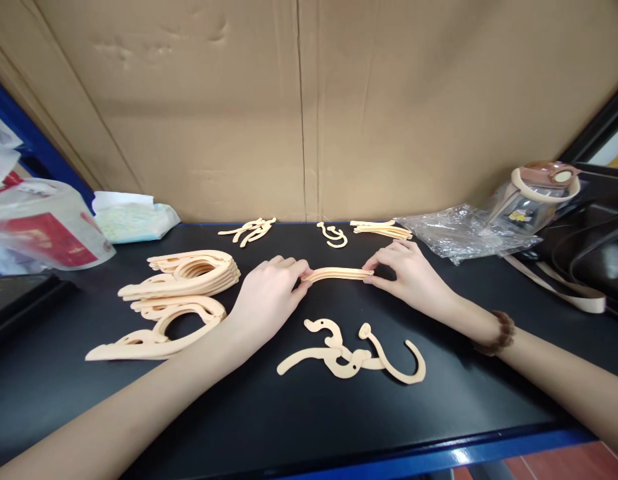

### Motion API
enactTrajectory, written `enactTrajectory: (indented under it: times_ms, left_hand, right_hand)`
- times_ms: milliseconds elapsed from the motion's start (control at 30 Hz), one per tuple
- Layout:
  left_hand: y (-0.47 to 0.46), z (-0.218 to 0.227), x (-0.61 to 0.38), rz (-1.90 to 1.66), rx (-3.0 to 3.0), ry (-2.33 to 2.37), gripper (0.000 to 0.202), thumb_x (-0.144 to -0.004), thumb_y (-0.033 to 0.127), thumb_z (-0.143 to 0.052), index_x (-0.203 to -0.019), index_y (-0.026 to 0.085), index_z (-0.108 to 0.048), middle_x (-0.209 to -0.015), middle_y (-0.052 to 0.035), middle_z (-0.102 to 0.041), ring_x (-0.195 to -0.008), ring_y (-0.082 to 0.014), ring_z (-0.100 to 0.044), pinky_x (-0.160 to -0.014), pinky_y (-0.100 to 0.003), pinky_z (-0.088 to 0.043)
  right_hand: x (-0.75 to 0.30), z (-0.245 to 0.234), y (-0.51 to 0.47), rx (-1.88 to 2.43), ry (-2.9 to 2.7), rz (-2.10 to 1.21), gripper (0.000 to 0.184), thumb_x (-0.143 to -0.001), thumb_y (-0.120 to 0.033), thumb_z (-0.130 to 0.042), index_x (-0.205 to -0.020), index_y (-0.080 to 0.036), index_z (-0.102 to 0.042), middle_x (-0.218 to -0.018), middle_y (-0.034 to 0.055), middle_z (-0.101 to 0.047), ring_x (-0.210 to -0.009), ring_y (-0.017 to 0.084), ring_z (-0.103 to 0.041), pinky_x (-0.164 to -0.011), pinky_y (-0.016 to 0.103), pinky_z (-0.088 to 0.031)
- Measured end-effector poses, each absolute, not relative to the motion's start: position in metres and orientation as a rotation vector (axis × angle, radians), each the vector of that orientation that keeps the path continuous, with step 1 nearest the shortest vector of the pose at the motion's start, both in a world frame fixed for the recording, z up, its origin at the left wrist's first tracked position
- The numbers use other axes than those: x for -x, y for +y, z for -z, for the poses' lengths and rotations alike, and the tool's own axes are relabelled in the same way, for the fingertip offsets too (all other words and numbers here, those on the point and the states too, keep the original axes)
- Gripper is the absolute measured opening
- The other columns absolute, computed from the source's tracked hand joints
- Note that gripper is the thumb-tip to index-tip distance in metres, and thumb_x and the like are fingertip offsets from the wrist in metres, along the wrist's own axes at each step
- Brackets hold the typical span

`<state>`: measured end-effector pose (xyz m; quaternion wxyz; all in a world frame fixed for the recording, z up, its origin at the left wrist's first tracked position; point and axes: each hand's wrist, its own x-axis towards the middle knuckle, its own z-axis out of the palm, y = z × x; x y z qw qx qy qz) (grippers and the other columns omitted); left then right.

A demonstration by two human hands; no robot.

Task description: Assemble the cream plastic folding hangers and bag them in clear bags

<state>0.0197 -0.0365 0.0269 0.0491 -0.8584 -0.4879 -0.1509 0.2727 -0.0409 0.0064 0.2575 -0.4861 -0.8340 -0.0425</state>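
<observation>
My left hand (273,287) and my right hand (409,273) pinch opposite ends of a curved beige plastic hanger arm (339,273), held level above the black table. Closer to me lie loose beige hanger parts: a hook (411,380), small curved connecting pieces (333,333) and a slim arm (299,357). To the left of my left hand, folded beige hangers sit in two piles, a farther pile (213,277) and a nearer pile (139,347). Fingertips cover both ends of the held piece.
Along the back lie small parts (253,230), hooks (333,235) and a stack of arms (383,230). Clear plastic wrap (453,230) and a transparent bottle (533,200) stand back right, with a strap (563,290). A tissue pack (136,220) and white tub (59,227) are left. Cardboard (213,113) walls the back.
</observation>
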Motion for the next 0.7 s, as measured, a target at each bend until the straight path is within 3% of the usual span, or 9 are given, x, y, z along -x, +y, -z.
enactTrajectory:
  times_ms: [433,700]
  left_hand:
    - [-0.030,-0.021,-0.019,0.355,2.527,-1.364,0.015,-0.095,0.022,-0.049,-0.090,0.017,-0.062,-0.083,-0.0027,-0.065,-0.083,-0.0230,-0.058,-0.067,-0.033,-0.041]
    - [-0.031,-0.024,-0.014,0.424,2.590,-1.395,0.015,-0.090,0.019,-0.054,-0.102,0.021,-0.063,-0.099,-0.0013,-0.064,-0.092,-0.0218,-0.058,-0.071,-0.032,-0.046]
  right_hand:
    - [-0.281,-0.002,-0.030,1.270,-2.298,0.028,0.006,-0.088,-0.025,-0.060,-0.091,-0.023,-0.064,-0.089,-0.0001,-0.071,-0.085,0.020,-0.059,-0.090,0.041,-0.037]
    - [-0.283,-0.004,-0.030,1.267,-2.310,-0.009,0.007,-0.086,-0.025,-0.062,-0.092,-0.022,-0.062,-0.090,0.0006,-0.070,-0.087,0.020,-0.061,-0.085,0.038,-0.041]
